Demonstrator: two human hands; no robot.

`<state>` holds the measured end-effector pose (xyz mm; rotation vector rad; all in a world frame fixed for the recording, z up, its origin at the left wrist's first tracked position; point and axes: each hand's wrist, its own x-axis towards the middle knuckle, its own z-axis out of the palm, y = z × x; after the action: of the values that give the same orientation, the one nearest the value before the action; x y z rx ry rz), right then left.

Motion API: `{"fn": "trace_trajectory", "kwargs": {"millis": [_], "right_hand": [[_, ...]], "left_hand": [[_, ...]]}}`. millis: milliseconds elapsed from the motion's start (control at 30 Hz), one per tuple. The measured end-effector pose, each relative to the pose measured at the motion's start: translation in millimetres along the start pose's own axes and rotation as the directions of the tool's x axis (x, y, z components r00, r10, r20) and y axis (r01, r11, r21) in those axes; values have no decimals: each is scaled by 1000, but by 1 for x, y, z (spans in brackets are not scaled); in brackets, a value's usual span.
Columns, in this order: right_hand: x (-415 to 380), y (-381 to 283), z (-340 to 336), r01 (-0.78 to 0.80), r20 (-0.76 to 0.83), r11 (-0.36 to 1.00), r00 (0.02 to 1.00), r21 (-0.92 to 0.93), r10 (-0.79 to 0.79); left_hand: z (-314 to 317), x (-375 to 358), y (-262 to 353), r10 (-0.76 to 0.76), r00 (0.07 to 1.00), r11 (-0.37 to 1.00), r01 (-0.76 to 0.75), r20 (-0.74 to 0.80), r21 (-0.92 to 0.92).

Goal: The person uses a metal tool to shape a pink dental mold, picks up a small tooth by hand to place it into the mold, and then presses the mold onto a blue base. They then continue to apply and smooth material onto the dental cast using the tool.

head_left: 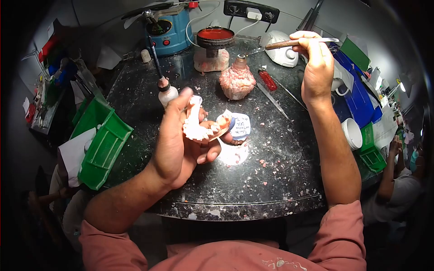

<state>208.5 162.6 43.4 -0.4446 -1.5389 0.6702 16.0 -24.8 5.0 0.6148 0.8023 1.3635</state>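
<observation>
My left hand (172, 151) is closed around a pale dental model (198, 129) with a curved row of teeth, held above the table under bright light. My right hand (317, 74), raised at the back right, grips the brown handle of a wax knife (281, 44). The knife's metal tip points left, close above the neck of a burner (237, 82) crusted with pink wax. Just right of the model lies a blue-and-white piece with handwriting (239, 126), partly behind my left fingers.
A pot of red wax (215, 34) stands at the back, near a blue machine (169, 31). A red-handled tool (267, 80) and a metal blade (275, 101) lie right of the burner. Green bins (106, 149) flank the table; other people are at both sides.
</observation>
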Motion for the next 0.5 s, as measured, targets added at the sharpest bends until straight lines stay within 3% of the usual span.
{"fn": "trace_trajectory", "kwargs": {"millis": [167, 267, 333, 367, 467, 500], "right_hand": [[-2, 2, 4, -16, 7, 1000, 1000, 8, 16], [-3, 3, 4, -10, -4, 1000, 1000, -6, 10], [-3, 1, 4, -104, -19, 976, 994, 190, 109], [-3, -1, 4, -104, -16, 976, 994, 191, 109], [-10, -17, 12, -68, 122, 871, 993, 487, 9], [-13, -22, 15, -69, 122, 871, 992, 487, 11]], "left_hand": [[-3, 1, -5, -54, 998, 998, 53, -34, -33], [-7, 2, -4, -45, 997, 983, 55, 55, -177], [-7, 3, -1, -43, 998, 971, 54, 50, -232], [-7, 3, 0, -42, 998, 956, 54, 47, -287], [-13, 5, -1, -37, 998, 947, 54, 60, -317], [-15, 5, -2, -25, 996, 942, 52, 86, -332]]}}
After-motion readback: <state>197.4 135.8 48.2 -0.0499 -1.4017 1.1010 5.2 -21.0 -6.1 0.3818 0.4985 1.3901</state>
